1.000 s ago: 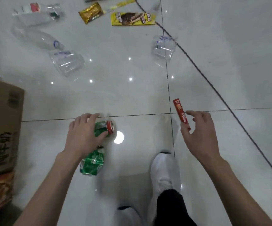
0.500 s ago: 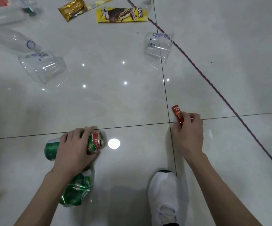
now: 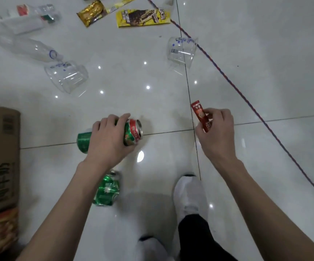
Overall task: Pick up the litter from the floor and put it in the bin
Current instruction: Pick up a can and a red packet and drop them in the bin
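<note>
Fingers of left hand (image 3: 107,142) wrap a dented metal can (image 3: 131,133); right hand (image 3: 217,132) pinches a flat red sachet (image 3: 199,114).

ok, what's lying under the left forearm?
A crushed green can lies on the floor, its upper left edge hidden by the forearm. The left hand grips a red-topped can, covering its middle.

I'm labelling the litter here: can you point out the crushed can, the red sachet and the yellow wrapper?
crushed can (image 3: 106,191): head view, on its dented green side.
red sachet (image 3: 197,111): head view, on its upper half.
yellow wrapper (image 3: 143,17): head view, on its printed middle.
</note>
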A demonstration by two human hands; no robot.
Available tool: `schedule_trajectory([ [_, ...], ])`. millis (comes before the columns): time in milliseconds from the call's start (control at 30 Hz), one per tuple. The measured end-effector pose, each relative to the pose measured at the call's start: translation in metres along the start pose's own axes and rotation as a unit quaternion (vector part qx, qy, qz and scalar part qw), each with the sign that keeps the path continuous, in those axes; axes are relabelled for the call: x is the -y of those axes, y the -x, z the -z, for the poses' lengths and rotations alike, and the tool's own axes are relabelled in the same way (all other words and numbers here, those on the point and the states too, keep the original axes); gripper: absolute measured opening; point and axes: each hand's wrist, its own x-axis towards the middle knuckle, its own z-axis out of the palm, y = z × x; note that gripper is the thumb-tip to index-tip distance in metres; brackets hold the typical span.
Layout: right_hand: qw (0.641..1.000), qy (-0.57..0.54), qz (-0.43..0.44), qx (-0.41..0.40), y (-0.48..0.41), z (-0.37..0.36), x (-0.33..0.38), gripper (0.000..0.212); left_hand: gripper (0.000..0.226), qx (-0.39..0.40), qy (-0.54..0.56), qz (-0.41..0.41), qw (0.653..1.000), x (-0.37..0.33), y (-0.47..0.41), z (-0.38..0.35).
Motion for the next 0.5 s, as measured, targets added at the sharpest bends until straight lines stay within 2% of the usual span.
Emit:
schedule_trajectory([
  [200,0.999,-0.039,-0.004,-0.016,0.043,0.148,0.106,0.034,0.087,0.019,0.046,0.006,0.999,-0.053,0.060,0.150],
  [500,0.993,-0.070,-0.069,-0.059,0.097,0.348,0.229,0.032,0.087,0.034,0.016,-0.075,0.996,-0.129,0.144,0.345],
])
